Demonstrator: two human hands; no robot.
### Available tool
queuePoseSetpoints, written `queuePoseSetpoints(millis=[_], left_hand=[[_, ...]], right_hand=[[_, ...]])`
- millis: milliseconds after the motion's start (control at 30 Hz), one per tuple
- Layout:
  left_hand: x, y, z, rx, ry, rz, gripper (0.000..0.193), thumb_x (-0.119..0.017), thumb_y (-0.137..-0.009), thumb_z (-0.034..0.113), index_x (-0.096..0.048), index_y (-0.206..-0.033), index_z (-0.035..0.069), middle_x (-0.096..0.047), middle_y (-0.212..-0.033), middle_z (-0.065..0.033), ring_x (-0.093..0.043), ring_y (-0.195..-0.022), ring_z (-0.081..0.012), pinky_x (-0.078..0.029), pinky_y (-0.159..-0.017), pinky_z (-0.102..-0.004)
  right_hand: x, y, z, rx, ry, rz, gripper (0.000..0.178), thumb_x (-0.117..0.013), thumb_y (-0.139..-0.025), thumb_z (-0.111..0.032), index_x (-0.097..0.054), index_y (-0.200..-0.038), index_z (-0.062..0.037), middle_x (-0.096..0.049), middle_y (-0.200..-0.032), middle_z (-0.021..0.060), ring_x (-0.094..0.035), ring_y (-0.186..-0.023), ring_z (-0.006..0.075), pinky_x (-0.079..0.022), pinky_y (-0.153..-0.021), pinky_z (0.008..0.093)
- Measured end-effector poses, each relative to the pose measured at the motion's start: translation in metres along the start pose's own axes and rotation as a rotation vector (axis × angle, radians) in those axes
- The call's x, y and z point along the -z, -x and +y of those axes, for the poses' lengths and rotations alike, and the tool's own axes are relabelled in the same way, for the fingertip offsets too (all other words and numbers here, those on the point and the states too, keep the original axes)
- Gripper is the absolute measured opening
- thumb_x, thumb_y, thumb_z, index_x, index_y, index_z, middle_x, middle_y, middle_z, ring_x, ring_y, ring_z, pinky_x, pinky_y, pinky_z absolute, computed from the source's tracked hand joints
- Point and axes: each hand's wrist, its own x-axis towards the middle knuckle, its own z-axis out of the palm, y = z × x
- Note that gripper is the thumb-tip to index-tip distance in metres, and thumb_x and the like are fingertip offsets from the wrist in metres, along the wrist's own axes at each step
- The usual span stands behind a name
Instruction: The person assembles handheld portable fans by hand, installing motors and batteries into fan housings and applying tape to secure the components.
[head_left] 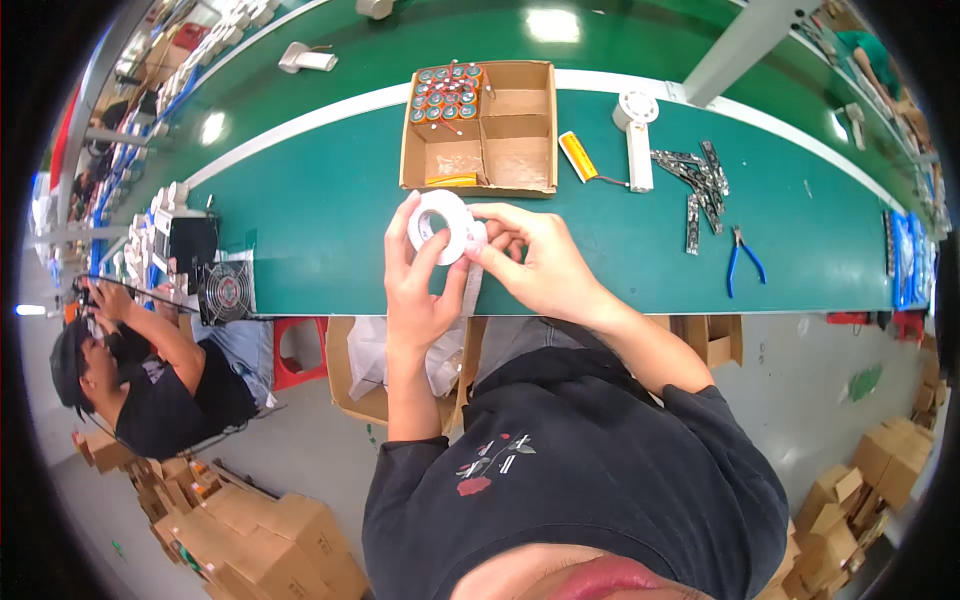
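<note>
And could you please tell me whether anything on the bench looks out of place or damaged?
The circuit strips right of the white fan look untidy, heaped at crossing angles, and one orange battery lies slanted outside the cardboard box holding others. No damage stands out.

The head view looks steeply down from the wearer's head over the near edge of the bench (330, 250), facing its far edge. It sits close: the hands (548, 255) fall near its centre and the wearer's dark shirt (610, 450) below. The wide fisheye bows the bench's far edge and takes in floor (790, 410) on both sides.
</note>
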Motion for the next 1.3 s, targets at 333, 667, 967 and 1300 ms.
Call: queuePoseSetpoints(millis=[333,667,967,1300], left_hand=[[-0.008,-0.008,-0.001,0.089,-0.081,0.069,0.036,-0.055,-0.084,0.003,-0.057,-0.12,-0.002,-0.026,-0.155,-0.0251,-0.054,-0.123,-0.034,-0.048,-0.099,-0.0435],[-0.014,0.024,-0.01,0.41,0.973,0.253,0.058,-0.036,-0.096,0.048,-0.045,-0.129,0.001,-0.028,-0.157,-0.0201,-0.051,-0.119,-0.0275,-0.046,-0.094,-0.043],[-0.004,0.015,-0.05,0.414,-0.46,0.014,0.046,-0.07,-0.092,0.03,-0.054,-0.117,-0.005,-0.021,-0.153,-0.0364,-0.031,-0.137,-0.0507,-0.03,-0.111,-0.0551],[-0.026,0.017,-0.019,0.408,-0.243,0.155,0.058,-0.074,-0.087,0.02,-0.053,-0.134,-0.006,-0.035,-0.149,-0.0333,-0.037,-0.137,-0.0467,-0.033,-0.113,-0.0512]], right_hand=[[0.006,0.02,0.016,-0.234,-0.411,-0.317,0.025,-0.073,-0.091,-0.007,-0.062,-0.113,0.0015,-0.068,-0.083,-0.0001,-0.061,-0.075,0.0029,-0.05,-0.071,0.021],[0.093,-0.016,0.017,0.251,0.737,0.457,0.016,-0.067,-0.088,-0.005,-0.07,-0.102,0.0002,-0.07,-0.09,0.0173,-0.068,-0.077,0.0335,-0.054,-0.069,0.0392],[0.106,-0.031,0.046,-0.045,1.079,0.163,0.052,-0.066,-0.076,0.008,-0.056,-0.125,-0.0036,-0.063,-0.109,0.0183,-0.06,-0.105,0.0398,-0.05,-0.089,0.047],[0.131,-0.032,0.077,0.307,0.79,0.191,0.038,-0.069,-0.088,-0.005,-0.06,-0.125,-0.0001,-0.064,-0.097,0.0166,-0.062,-0.084,0.033,-0.051,-0.077,0.037]])
